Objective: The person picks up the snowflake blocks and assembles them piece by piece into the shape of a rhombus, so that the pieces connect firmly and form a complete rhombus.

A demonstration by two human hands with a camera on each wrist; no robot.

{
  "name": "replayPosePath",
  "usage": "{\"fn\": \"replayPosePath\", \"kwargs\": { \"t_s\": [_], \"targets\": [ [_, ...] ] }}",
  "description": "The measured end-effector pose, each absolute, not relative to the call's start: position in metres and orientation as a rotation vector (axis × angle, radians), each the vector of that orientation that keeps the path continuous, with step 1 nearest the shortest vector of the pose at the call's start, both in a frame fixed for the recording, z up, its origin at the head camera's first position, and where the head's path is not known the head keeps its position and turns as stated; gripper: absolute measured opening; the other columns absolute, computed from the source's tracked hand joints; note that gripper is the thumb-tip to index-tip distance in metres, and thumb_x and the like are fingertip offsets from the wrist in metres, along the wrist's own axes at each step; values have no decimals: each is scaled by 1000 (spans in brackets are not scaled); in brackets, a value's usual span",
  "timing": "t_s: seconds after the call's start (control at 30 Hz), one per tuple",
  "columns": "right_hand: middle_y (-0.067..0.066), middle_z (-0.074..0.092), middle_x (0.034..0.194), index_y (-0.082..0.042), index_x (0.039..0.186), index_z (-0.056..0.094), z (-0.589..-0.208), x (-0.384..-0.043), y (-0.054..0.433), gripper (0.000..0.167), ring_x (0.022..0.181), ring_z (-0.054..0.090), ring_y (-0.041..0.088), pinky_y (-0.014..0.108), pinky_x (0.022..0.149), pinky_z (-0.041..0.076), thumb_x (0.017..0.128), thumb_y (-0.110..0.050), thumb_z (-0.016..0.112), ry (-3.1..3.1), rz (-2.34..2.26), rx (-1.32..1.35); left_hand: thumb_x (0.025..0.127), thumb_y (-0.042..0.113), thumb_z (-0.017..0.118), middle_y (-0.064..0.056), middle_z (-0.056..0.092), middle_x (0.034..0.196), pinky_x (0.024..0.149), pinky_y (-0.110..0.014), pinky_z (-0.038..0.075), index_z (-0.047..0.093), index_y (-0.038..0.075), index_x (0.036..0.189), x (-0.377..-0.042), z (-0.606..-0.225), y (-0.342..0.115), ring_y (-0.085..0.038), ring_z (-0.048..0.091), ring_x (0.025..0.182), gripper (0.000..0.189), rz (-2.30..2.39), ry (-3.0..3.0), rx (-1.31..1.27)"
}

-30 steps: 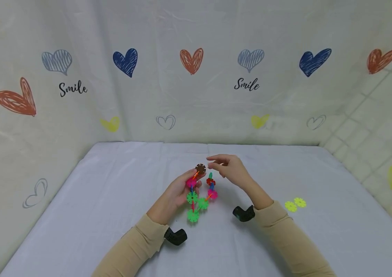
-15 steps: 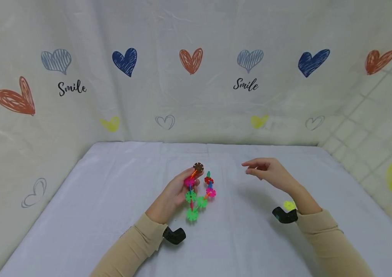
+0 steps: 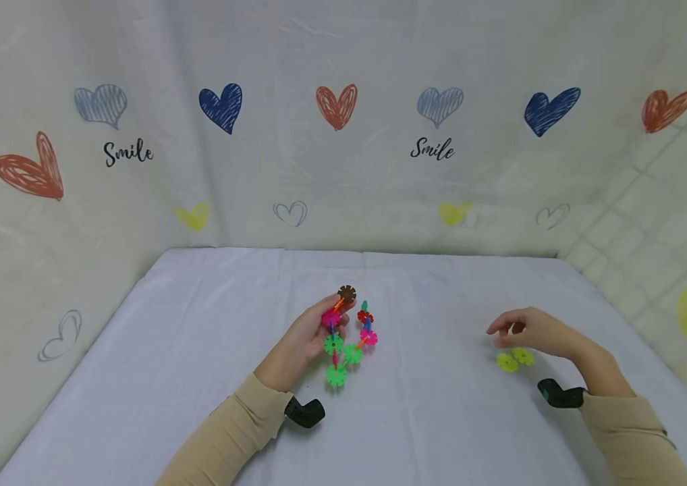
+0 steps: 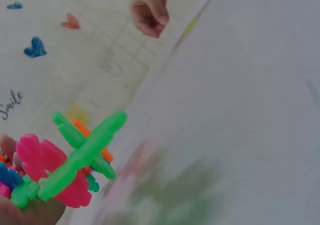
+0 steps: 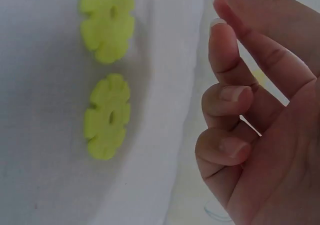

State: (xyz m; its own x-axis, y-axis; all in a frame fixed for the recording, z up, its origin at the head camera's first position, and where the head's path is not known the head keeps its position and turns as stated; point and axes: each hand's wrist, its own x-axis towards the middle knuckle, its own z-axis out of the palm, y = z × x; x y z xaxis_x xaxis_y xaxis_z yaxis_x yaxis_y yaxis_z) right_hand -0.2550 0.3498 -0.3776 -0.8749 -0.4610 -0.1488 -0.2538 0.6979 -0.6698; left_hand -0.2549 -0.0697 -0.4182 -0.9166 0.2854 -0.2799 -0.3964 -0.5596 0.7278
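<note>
My left hand (image 3: 306,343) grips a chain of interlocking notched plastic discs near its upper left end. A brown disc (image 3: 347,293) tops that end, above the thumb; a pink disc (image 3: 331,318) and green discs (image 3: 335,376) come below. The chain bends back up on the right to a red disc (image 3: 365,316) and a small teal piece. In the left wrist view a green disc (image 4: 85,155) covers much of the chain. My right hand (image 3: 542,333), fingers loosely curled around nothing, hovers just beyond two loose yellow discs (image 3: 507,362), which lie flat beside each other (image 5: 108,117).
A white cloth (image 3: 428,418) covers the table. Behind it hangs a pale backdrop (image 3: 374,182) printed with hearts and words. Black wrist cameras (image 3: 305,412) stick out from both tan sleeves (image 3: 231,432).
My right hand has moved away from the chain's top, rightward and nearer, to the yellow discs. My left hand and the chain have stayed almost in place.
</note>
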Motion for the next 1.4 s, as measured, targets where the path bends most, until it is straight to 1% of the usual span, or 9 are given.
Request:
{"fn": "replayPosePath", "kwargs": {
  "t_s": [0.2, 0.37, 0.47, 0.63, 0.87, 1.1, 1.23, 1.33, 1.4],
  "targets": [
    [1, 57, 86, -2, 109, 71, -393, -251, 366, 20, 72, 48, 11, 26, 62, 38, 91, -10, 75, 2544, -957, -602, 110, 24, 49, -1, 71, 109, 62, -18, 49, 51, 5, 143, -255, -418, -69, -8, 57, 75, 38, 2466, 1192, -186],
    [4, 54, 92, 0, 112, 67, -398, -248, 371, 30, 75, 47, 12, 26, 65, 39, 86, -7, 79, 2489, -939, -716, 110, 24, 49, -1, 71, 107, 61, -18, 48, 50, 6, 142, -255, -417, -69, -8, 57, 75, 37, 2462, 1198, -211],
    [5, 50, 96, 1, 113, 64, -399, -247, 372, 34, 78, 45, 13, 26, 67, 40, 85, -8, 81, 2481, -926, -734, 110, 24, 50, 0, 72, 105, 61, -18, 48, 50, 6, 141, -255, -417, -69, -8, 57, 74, 36, 2465, 1190, -221],
    [5, 53, 96, -1, 108, 63, -399, -246, 372, 31, 81, 46, 13, 26, 69, 41, 84, -9, 81, 2509, -919, -743, 109, 24, 51, 1, 72, 104, 61, -18, 47, 51, 5, 141, -255, -417, -69, -8, 57, 74, 37, 2465, 1185, -227],
    [3, 55, 97, -3, 100, 61, -400, -247, 371, 26, 85, 48, 13, 26, 71, 41, 83, -6, 80, 2533, -877, -735, 109, 25, 52, 0, 72, 107, 63, -18, 48, 50, 5, 143, -254, -419, -68, -8, 57, 76, 40, 2459, 1177, -240],
    [4, 53, 91, -5, 98, 57, -400, -249, 370, 28, 82, 48, 11, 26, 68, 41, 82, -6, 80, 2494, -899, -713, 108, 25, 53, -1, 71, 108, 62, -18, 48, 50, 5, 144, -254, -420, -67, -8, 57, 75, 41, 2460, 1187, -243],
    [1, 53, 84, -2, 102, 59, -400, -250, 372, 28, 75, 49, 9, 26, 64, 39, 84, -6, 80, 2458, -949, -691, 108, 25, 53, -2, 71, 109, 61, -18, 49, 49, 5, 143, -254, -420, -67, -8, 58, 75, 40, 2461, 1183, -242],
    [-1, 52, 79, -2, 108, 61, -399, -250, 372, 27, 69, 48, 8, 25, 60, 37, 88, -8, 78, 2473, -969, -639, 109, 24, 52, -2, 71, 109, 61, -18, 49, 49, 6, 142, -253, -419, -67, -8, 57, 75, 39, 2457, 1180, -245],
    [-1, 53, 79, -2, 112, 63, -397, -251, 371, 27, 67, 48, 10, 26, 59, 37, 91, -10, 77, 2505, -974, -607, 109, 24, 52, -2, 71, 108, 60, -18, 48, 49, 6, 142, -253, -419, -67, -8, 57, 74, 38, 2456, 1175, -246]
  ]
}}
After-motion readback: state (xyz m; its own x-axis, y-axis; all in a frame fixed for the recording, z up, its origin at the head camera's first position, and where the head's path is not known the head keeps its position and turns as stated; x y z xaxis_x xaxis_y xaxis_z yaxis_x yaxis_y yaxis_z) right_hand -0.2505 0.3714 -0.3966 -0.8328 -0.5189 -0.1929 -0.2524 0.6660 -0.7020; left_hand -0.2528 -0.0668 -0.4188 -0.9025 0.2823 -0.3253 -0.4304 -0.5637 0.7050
